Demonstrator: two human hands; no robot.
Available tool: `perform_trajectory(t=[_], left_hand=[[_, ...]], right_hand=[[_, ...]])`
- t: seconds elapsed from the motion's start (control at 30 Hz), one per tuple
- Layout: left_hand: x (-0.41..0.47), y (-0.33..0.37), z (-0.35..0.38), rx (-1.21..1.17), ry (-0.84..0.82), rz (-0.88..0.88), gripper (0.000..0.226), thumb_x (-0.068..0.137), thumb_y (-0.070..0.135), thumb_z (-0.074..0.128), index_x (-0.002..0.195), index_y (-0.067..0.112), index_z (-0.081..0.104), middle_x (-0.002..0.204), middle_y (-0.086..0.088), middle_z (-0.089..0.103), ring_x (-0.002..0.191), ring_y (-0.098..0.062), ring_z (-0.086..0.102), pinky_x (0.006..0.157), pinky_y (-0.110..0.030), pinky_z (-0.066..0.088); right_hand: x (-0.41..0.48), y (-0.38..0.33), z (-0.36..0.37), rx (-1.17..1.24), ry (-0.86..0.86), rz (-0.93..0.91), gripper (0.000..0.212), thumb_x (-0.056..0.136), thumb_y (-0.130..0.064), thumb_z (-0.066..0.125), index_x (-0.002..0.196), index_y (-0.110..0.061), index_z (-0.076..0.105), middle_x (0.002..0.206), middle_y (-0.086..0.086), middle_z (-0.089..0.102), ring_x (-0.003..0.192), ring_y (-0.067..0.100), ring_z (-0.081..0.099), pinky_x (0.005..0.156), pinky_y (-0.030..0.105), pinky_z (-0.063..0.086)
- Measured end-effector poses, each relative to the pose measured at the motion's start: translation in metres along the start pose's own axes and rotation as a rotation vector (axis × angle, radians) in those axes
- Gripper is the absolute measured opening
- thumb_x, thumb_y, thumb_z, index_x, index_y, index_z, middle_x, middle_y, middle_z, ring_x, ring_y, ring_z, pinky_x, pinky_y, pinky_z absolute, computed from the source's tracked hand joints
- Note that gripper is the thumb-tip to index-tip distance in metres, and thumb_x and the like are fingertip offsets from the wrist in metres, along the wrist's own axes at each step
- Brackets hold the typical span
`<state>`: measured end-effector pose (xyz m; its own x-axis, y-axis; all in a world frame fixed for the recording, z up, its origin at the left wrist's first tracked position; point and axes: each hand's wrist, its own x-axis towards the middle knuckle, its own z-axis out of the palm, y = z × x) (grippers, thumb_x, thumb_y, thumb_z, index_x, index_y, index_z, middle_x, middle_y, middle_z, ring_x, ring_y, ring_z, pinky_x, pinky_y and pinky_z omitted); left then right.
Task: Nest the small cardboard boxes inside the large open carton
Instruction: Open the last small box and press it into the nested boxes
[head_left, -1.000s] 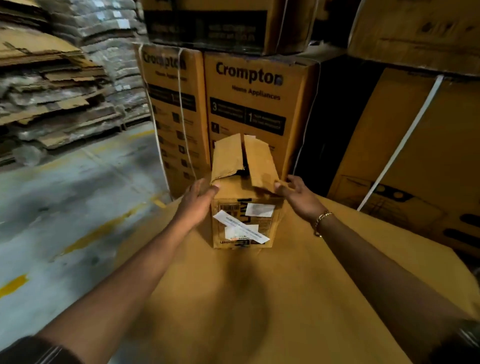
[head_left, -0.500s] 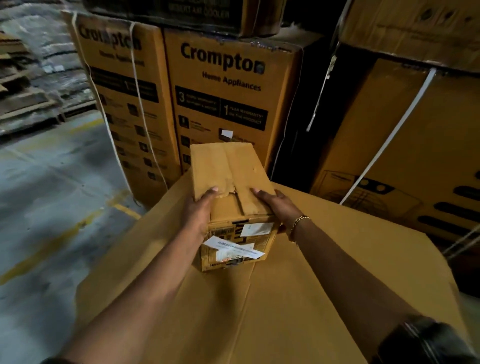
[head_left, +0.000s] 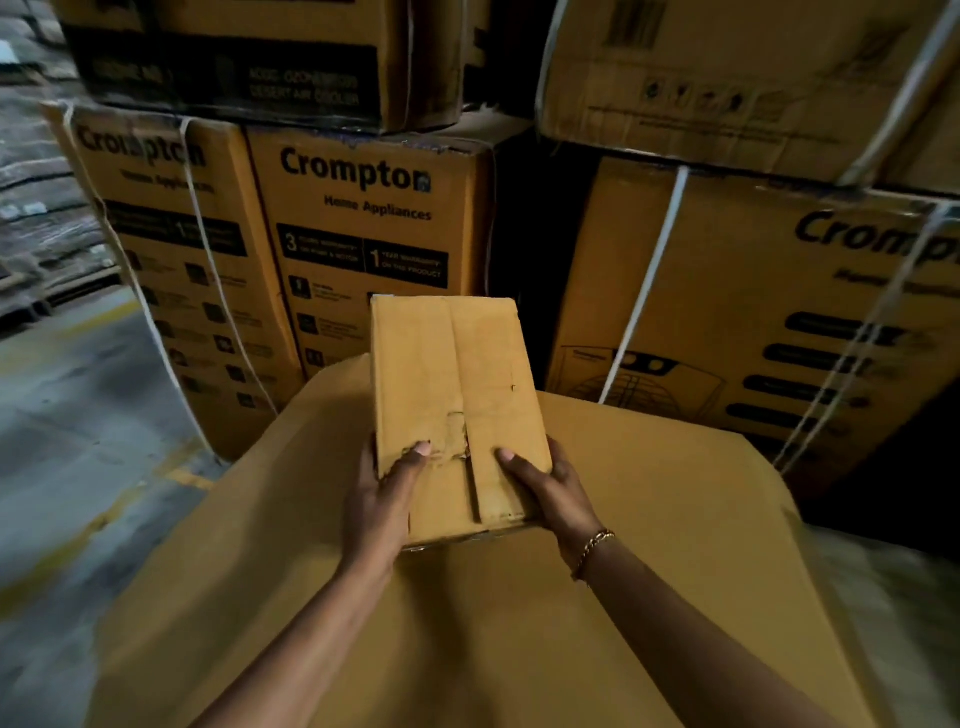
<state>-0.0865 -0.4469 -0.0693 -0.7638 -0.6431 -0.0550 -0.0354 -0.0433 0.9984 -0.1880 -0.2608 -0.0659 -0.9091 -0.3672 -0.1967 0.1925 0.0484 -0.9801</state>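
Note:
A small brown cardboard box (head_left: 457, 384) with its top flaps folded down is held above a broad sheet of plain cardboard (head_left: 649, 545). My left hand (head_left: 382, 499) grips its near left corner, thumb pressed on the top flap. My right hand (head_left: 545, 488), a bracelet at the wrist, grips the near right corner with the thumb on top. The box's labelled front face is hidden from view. No large open carton is visible as such.
Stacked printed appliance cartons (head_left: 363, 234) bound with white straps stand right behind the box, and more cartons (head_left: 753, 312) rise at the right. Concrete floor (head_left: 67, 441) with yellow lines lies at the left. Piles of flattened cardboard (head_left: 31, 208) are at the far left.
The open flaps have been pressed shut. The box has come up off the cardboard sheet and tipped so its top faces me, both hands shifting to its near corners.

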Motion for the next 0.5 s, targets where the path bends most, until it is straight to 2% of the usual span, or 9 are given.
perform_trajectory(t=[0.1,0.2,0.27,0.33,0.4,0.5], left_hand=[[-0.048,0.015,0.037,0.027,-0.102,0.078,0.082,0.068,0.077,0.063,0.14,0.041,0.047,0.115,0.014,0.068,0.095,-0.006,0.068,0.068,-0.026,0.054],[-0.102,0.035,0.085,0.033,-0.209,0.179,0.084,0.066,0.083,0.054,0.14,0.045,0.044,0.115,0.018,0.066,0.094,-0.005,0.066,0.066,-0.024,0.052],[-0.14,0.045,0.12,0.032,-0.27,0.249,0.078,0.07,0.083,0.051,0.139,0.048,0.044,0.116,0.021,0.064,0.094,-0.003,0.064,0.067,-0.025,0.053],[-0.183,0.054,0.158,0.033,-0.326,0.298,0.076,0.072,0.082,0.05,0.14,0.048,0.043,0.114,0.025,0.062,0.093,-0.001,0.063,0.066,-0.024,0.052],[-0.226,0.062,0.195,0.011,-0.382,0.316,0.073,0.073,0.08,0.052,0.139,0.047,0.045,0.111,0.028,0.062,0.093,0.001,0.062,0.066,-0.021,0.049],[-0.285,0.071,0.25,-0.052,-0.501,0.312,0.059,0.074,0.076,0.059,0.127,0.049,0.053,0.106,0.028,0.067,0.097,0.002,0.064,0.07,-0.015,0.048]], right_hand=[[-0.052,-0.007,-0.049,0.011,0.062,-0.065,0.077,0.069,-0.053,0.082,0.135,-0.042,0.044,0.126,-0.006,0.065,0.107,0.016,0.068,0.083,0.04,0.062],[-0.114,-0.021,-0.109,0.005,0.159,-0.149,0.065,0.071,-0.051,0.081,0.126,-0.047,0.047,0.123,-0.006,0.066,0.103,0.015,0.07,0.074,0.029,0.061],[-0.159,-0.03,-0.152,-0.01,0.246,-0.202,0.051,0.077,-0.047,0.081,0.116,-0.048,0.05,0.121,-0.005,0.066,0.103,0.016,0.07,0.075,0.03,0.061],[-0.205,-0.037,-0.196,-0.031,0.339,-0.244,0.045,0.081,-0.04,0.078,0.114,-0.049,0.049,0.119,-0.007,0.066,0.103,0.016,0.069,0.078,0.032,0.062],[-0.252,-0.043,-0.237,-0.041,0.428,-0.3,0.052,0.081,-0.04,0.077,0.123,-0.047,0.047,0.12,-0.009,0.065,0.106,0.015,0.068,0.084,0.036,0.061],[-0.318,-0.047,-0.3,-0.053,0.541,-0.354,0.067,0.079,-0.043,0.077,0.138,-0.032,0.048,0.124,-0.005,0.067,0.108,0.012,0.069,0.085,0.033,0.06]])
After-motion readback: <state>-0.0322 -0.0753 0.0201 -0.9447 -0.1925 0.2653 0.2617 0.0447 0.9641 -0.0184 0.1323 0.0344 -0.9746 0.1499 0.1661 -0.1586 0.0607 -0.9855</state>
